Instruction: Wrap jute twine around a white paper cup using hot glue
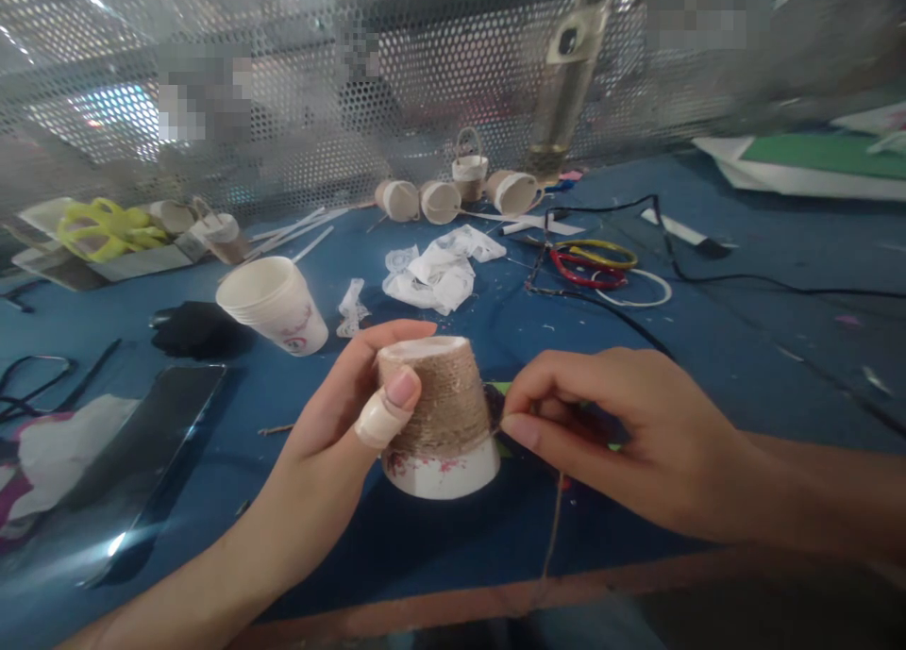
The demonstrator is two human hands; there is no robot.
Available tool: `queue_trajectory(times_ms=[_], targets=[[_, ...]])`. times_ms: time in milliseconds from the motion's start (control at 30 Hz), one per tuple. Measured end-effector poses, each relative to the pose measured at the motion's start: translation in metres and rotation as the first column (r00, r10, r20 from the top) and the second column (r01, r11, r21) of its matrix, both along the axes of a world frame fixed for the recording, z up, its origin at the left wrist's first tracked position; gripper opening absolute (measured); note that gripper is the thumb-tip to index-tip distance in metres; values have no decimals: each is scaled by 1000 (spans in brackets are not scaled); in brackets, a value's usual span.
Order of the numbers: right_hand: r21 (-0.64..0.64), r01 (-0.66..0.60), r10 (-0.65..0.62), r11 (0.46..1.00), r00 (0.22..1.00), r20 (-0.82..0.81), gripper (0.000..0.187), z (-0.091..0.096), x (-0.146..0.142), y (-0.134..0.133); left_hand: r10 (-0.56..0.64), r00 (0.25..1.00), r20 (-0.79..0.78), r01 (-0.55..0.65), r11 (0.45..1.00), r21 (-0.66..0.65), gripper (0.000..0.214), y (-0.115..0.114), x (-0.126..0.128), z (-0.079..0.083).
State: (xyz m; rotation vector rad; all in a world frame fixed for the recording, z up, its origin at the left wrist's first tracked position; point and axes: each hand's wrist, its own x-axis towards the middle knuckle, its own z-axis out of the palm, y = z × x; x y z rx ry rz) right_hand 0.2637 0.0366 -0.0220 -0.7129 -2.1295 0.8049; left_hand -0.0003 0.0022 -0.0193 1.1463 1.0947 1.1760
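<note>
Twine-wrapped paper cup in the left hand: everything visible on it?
The white paper cup wrapped in tan twine is upside down, slightly tilted, narrow white end up. Tight coils cover most of its wall; the wide band below is bare, with reddish floral print. The left hand grips its side, thumb in front. The right hand pinches a thin tan strand beside it. Table contact is unclear.

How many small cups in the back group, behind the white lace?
4: upright cup with a loop handle; on their sides, left cup, middle cup and right cup. Others could be hidden behind.
</note>
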Motion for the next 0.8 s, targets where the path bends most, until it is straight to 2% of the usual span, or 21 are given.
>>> queue_trajectory(times_ms=[100, 267, 433, 533, 700, 800], targets=[[27, 10, -11, 1000, 999, 53, 18, -1, 0, 0, -17, 1000, -17, 17, 1000, -11, 45, -1, 0, 2], [126, 80, -78, 989, 997, -20, 15, -8, 1, 0, -35, 998, -52, 34, 999, -20, 45, -1, 0, 3], [113, 96, -94, 989, 995, -19, 15, -8, 0, -1, -52, 998, -24, 51, 998, -23, 42, 0, 0, 2], [99, 84, -89, 992, 995, 52, 17, -3, 0, -1, -47, 999, -13, 47, 999, -22, 42, -1, 2, 3], [72, 58, -59, 996, 998, 10, 17, -1, -1, -2, 23, 998, -64, -26, 998, -57, 45, -5, 7, 8], [67, 59, -64, 996, 995, 83, 17, -2, -2, -2, 38, 995, -95, -43, 998, -51, 49, -5, 7, 7]])
